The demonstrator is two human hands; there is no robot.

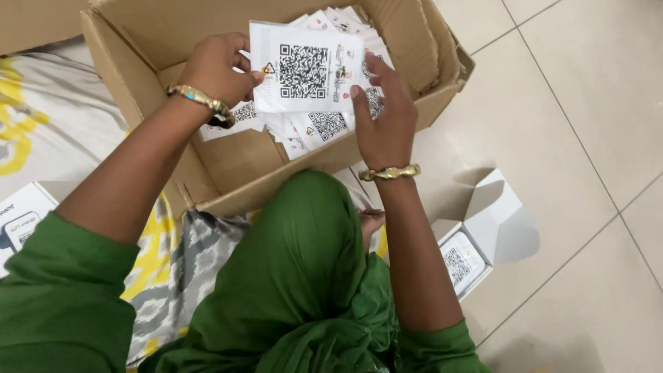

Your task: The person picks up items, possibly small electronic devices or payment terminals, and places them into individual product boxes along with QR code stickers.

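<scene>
We see a glossy floor of large pale beige tiles (587, 103) and a grey, yellow and white patterned cloth (41, 110).

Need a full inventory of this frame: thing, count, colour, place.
white packet: one, white with a black square code, held up over the box by both hands
loose packets: a pile, count unclear, white, inside the box
cardboard box: one, brown, open, on the floor ahead
small open box: one, white, lid up, floor at right
small box: one, white, left edge
patterned cloth: grey, yellow and white, under the knees
tiled floor: pale beige
bangles: two, gold, one per wrist
left hand: grips the packet's left edge
right hand: grips its right edge
</scene>
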